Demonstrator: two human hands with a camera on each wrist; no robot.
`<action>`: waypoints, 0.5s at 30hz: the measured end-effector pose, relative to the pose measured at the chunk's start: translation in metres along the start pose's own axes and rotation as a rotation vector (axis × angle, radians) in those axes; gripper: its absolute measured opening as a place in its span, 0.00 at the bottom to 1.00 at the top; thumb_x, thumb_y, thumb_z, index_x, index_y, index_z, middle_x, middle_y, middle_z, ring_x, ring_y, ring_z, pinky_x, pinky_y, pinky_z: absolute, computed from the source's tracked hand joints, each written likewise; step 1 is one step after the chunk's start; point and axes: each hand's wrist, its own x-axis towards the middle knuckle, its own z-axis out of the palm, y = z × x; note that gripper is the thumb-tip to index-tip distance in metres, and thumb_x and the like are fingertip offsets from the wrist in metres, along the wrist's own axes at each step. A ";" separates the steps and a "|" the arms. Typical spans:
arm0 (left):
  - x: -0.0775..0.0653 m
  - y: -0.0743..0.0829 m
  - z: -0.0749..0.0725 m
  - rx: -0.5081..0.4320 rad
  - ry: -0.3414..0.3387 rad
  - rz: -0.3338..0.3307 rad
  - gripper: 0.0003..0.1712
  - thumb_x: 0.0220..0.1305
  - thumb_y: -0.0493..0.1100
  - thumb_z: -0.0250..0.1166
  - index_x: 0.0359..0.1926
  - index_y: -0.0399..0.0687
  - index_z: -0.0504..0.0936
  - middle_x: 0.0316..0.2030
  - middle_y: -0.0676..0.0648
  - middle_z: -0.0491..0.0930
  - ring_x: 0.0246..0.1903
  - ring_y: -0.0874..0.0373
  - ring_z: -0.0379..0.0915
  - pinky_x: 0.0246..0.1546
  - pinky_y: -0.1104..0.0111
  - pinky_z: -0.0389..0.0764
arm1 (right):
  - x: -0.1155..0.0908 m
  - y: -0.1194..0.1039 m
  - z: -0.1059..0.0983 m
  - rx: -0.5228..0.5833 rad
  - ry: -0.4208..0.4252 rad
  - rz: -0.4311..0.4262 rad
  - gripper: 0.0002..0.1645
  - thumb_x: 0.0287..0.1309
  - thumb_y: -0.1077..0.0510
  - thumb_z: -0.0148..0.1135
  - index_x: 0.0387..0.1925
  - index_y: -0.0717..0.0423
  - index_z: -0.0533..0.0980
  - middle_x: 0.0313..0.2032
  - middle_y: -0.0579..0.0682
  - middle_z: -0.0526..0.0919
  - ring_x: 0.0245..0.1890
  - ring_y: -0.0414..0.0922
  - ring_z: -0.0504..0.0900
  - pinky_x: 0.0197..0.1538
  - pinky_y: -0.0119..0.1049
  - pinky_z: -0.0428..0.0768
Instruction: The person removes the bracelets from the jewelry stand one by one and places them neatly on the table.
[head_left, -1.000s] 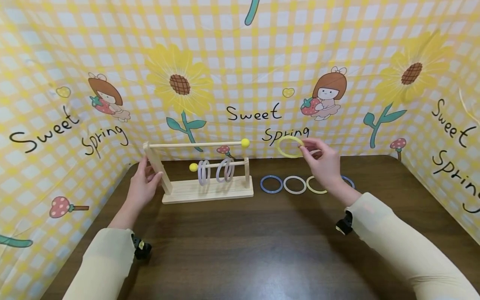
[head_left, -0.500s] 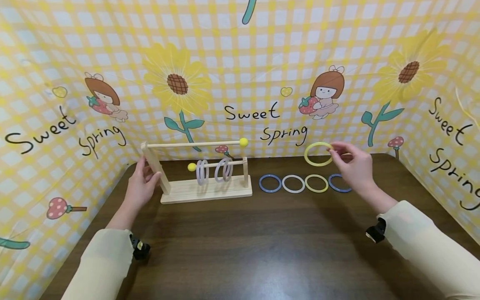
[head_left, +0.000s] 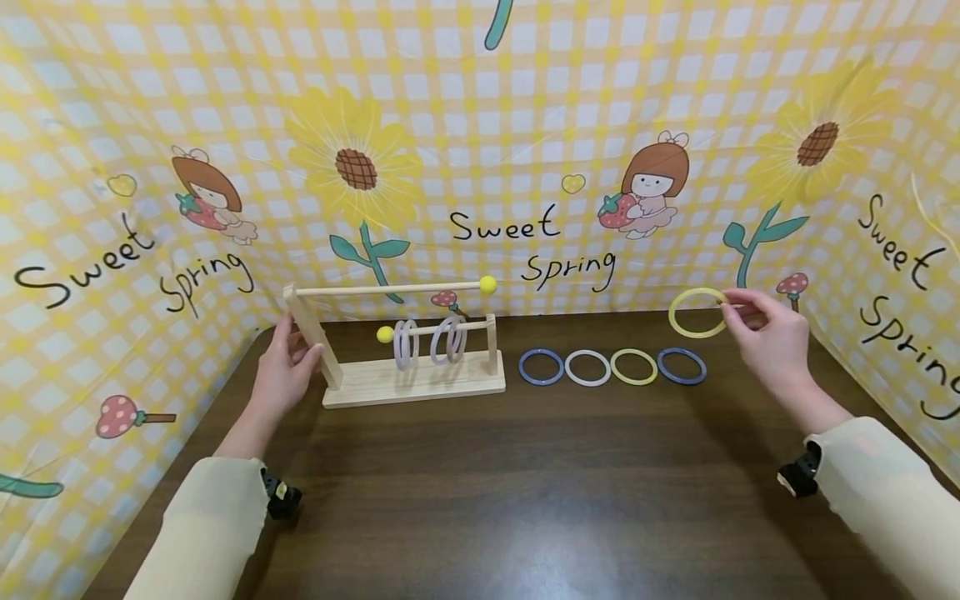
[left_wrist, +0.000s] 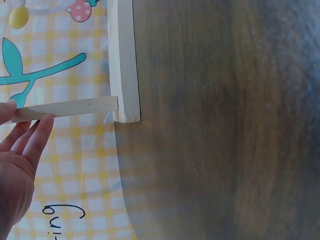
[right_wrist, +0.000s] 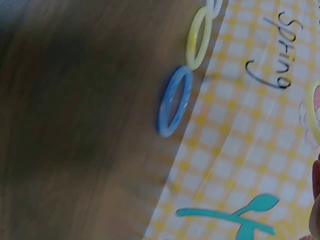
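My left hand (head_left: pixel 285 371) grips the tall post (head_left: pixel 315 340) of a wooden stand (head_left: pixel 412 388), thumb on one side and fingers on the other. Yellow balls cap its two horizontal rods. Several pale purple rings (head_left: pixel 405 364) hang on the lower rod; the upper rod (head_left: pixel 390 290) is bare. At the right, my right hand (head_left: pixel 772 346) pinches a yellow ring (head_left: pixel 672 317) by its edge, raised above the table. In the right wrist view only a sliver of that ring (right_wrist: pixel 311 112) and the fingertips show. The left wrist view shows fingers against the post (left_wrist: pixel 75 106).
Right of the stand, a row of rings lies flat on the dark wooden table (head_left: pixel 480 500): a blue ring (head_left: pixel 541 383), a white ring (head_left: pixel 588 384), a yellow ring (head_left: pixel 634 383) and another blue ring (head_left: pixel 682 382). A checked cloth (head_left: pixel 495 125) stands behind and at both sides.
My right hand has carried the yellow ring rightward, from above the row to beyond its right end, uncovering the rightmost blue ring. The left hand stays on the post.
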 end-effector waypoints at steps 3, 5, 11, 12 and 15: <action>0.000 0.000 0.000 -0.005 -0.004 -0.004 0.40 0.71 0.32 0.54 0.76 0.45 0.44 0.61 0.22 0.64 0.55 0.29 0.69 0.45 0.55 0.82 | -0.002 0.008 -0.005 -0.007 -0.011 0.018 0.10 0.56 0.69 0.66 0.41 0.67 0.83 0.28 0.25 0.78 0.27 0.17 0.72 0.31 0.09 0.70; 0.000 0.000 0.001 -0.008 -0.004 -0.006 0.40 0.71 0.32 0.54 0.76 0.45 0.44 0.61 0.22 0.63 0.55 0.29 0.69 0.45 0.55 0.82 | -0.003 0.013 -0.007 -0.014 -0.020 0.024 0.10 0.56 0.70 0.66 0.42 0.67 0.83 0.28 0.19 0.73 0.27 0.17 0.72 0.31 0.09 0.70; 0.001 0.000 0.001 -0.020 0.001 -0.009 0.40 0.71 0.31 0.54 0.76 0.44 0.44 0.61 0.21 0.63 0.56 0.29 0.68 0.42 0.68 0.84 | -0.007 0.028 -0.016 -0.083 -0.063 0.059 0.10 0.57 0.68 0.66 0.42 0.68 0.82 0.27 0.32 0.77 0.26 0.17 0.70 0.31 0.08 0.68; 0.001 0.000 0.001 -0.021 0.002 -0.009 0.40 0.71 0.31 0.54 0.76 0.45 0.44 0.60 0.21 0.64 0.55 0.29 0.68 0.41 0.71 0.84 | -0.008 0.030 -0.017 -0.097 -0.071 0.069 0.10 0.57 0.68 0.66 0.42 0.68 0.82 0.27 0.37 0.79 0.26 0.17 0.69 0.31 0.08 0.68; 0.000 0.000 0.001 -0.022 0.002 -0.010 0.40 0.71 0.31 0.54 0.76 0.45 0.45 0.60 0.21 0.64 0.55 0.29 0.69 0.40 0.71 0.84 | -0.009 0.038 -0.020 -0.130 -0.089 0.092 0.11 0.58 0.68 0.66 0.43 0.69 0.82 0.28 0.53 0.82 0.26 0.16 0.68 0.31 0.07 0.67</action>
